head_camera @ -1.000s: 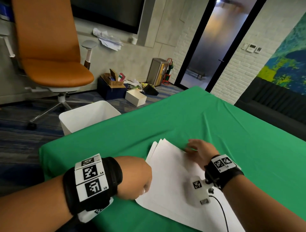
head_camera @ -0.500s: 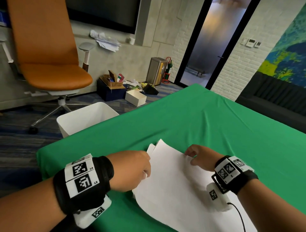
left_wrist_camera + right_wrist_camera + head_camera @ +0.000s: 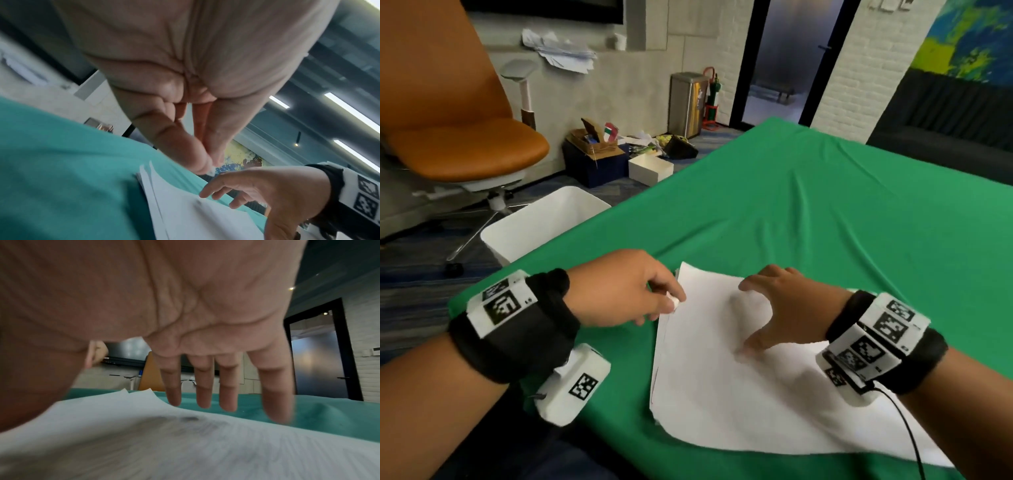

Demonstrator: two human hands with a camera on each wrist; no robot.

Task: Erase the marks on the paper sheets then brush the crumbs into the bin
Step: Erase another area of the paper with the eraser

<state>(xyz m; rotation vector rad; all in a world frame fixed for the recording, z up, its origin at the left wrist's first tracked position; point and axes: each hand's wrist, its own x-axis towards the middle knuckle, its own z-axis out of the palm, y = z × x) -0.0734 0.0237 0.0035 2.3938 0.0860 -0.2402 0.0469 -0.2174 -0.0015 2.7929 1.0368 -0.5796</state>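
A stack of white paper sheets (image 3: 722,394) lies on the green tablecloth (image 3: 825,222). A faint grey smudge mark (image 3: 188,418) shows on the top sheet, also visible in the left wrist view as the mark (image 3: 198,202). My left hand (image 3: 671,301) pinches a small white eraser (image 3: 674,304) in its fingertips at the stack's far left corner. My right hand (image 3: 748,317) is spread on the top sheet, thumb and fingers (image 3: 227,389) straight, framing the mark. The white bin (image 3: 544,222) stands on the floor past the table's left edge.
An orange office chair (image 3: 458,137) stands behind the bin. Boxes and clutter (image 3: 619,154) lie on the floor by the wall, with a metal trash can (image 3: 686,102) near the dark doorway. A cable (image 3: 907,431) runs from my right wrist camera across the paper.
My left hand has moved forward with the eraser to the stack's far left corner. My right hand has let go of the sheet's edge and spread flat on the top sheet.
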